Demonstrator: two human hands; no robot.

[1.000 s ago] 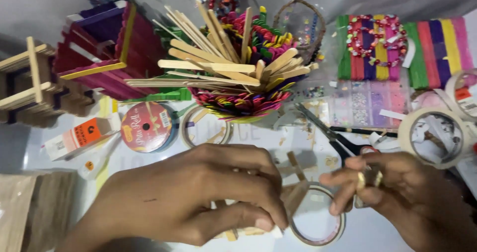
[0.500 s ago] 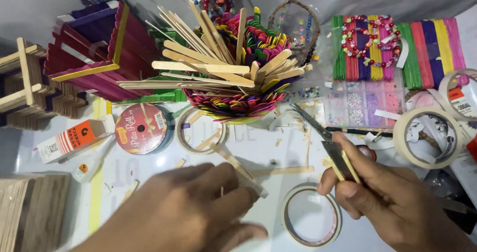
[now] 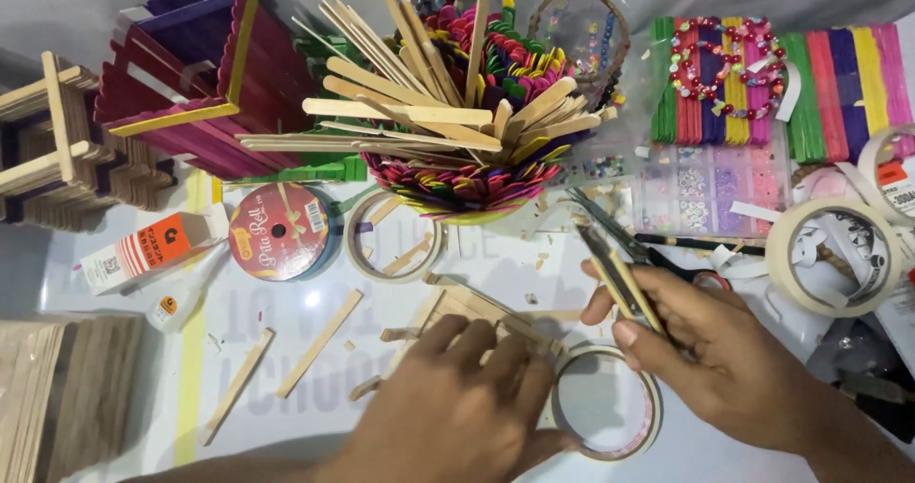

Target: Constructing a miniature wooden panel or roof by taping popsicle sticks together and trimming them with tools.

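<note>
Fingers of right hand (image 3: pixel 724 359) wrapped round scissors (image 3: pixel 615 259); left hand (image 3: pixel 457 402) fingers spread, pressing stick frame (image 3: pixel 467 307).

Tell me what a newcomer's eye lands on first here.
The bristling bundle of plain wooden sticks at top centre, fanned over a heap of coloured ones. Below it the right hand holds open scissors, while the left hand presses flat on a glued stick piece. A red ribbon spool sits left of centre, and tape rolls lie at the right.
</note>
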